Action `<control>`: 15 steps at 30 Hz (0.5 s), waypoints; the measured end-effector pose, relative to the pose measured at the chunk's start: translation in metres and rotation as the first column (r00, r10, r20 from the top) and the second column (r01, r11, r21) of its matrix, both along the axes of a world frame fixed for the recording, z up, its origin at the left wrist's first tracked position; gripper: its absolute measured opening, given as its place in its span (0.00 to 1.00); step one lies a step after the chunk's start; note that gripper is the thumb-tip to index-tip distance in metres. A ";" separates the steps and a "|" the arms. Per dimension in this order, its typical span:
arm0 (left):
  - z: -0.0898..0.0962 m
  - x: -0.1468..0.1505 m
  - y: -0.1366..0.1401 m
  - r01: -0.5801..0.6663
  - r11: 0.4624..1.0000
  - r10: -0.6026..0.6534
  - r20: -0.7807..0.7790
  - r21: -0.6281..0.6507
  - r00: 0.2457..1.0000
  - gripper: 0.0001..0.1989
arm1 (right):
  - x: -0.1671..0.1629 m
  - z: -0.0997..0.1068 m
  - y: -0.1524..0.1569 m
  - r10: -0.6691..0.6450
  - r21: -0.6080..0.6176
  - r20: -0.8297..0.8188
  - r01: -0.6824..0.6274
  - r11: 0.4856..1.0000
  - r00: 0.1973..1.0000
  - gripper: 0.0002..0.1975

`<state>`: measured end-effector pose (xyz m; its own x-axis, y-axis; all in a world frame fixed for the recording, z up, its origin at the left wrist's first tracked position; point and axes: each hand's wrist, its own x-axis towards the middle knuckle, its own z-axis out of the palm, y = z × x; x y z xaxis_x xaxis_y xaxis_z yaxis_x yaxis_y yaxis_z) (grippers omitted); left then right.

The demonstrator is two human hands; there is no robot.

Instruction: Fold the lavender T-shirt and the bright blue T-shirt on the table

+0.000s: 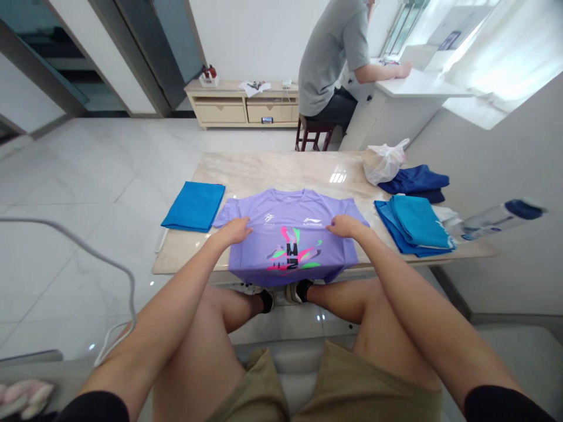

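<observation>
A purple T-shirt (255, 255) with a bright pink, green and black print lies spread face up on the marble-topped table (272, 166). Its collar points away from me, and its hem hangs over the near table edge. My left hand (238, 230) pinches the cloth at the shirt's left side, just below the sleeve. On the other side, my right hand (345, 226) grips the cloth near the right sleeve, beside the white chest logo. Left of the shirt rests a folded blue cloth (194, 206). Several folded blue garments (413, 223) are stacked to its right.
A clear bottle with a blue lid (497, 220) stands at the table's right end. Behind the stack are a dark blue garment (416, 179) and a white plastic bag (385, 163). Another person (329, 58) sits at a white counter. A grey cable (127, 275) curves past my left arm.
</observation>
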<state>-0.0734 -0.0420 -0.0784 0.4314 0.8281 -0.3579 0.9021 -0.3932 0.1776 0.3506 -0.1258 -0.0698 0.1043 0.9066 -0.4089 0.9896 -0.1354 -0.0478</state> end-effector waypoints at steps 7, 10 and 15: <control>-0.003 -0.031 0.004 -0.268 0.938 0.261 0.062 0.220 0.963 0.29 | 0.050 -0.001 -0.005 -0.294 0.253 -0.044 0.295 0.921 0.955 0.27; -0.014 -0.040 0.010 -0.307 0.931 0.312 0.003 0.196 0.950 0.32 | 0.071 -0.020 -0.005 -0.298 0.261 -0.020 0.292 0.920 0.954 0.32; -0.033 -0.042 0.018 -0.326 0.942 0.330 -0.030 0.084 0.944 0.33 | 0.086 -0.047 -0.008 -0.248 0.106 -0.009 0.248 0.963 0.969 0.33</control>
<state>-0.1153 -0.0241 -0.1118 0.1170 0.9468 -0.2998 0.9895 -0.0852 0.1170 0.4365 -0.1341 -0.1165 0.3330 0.8901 -0.3111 0.9260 -0.3710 -0.0703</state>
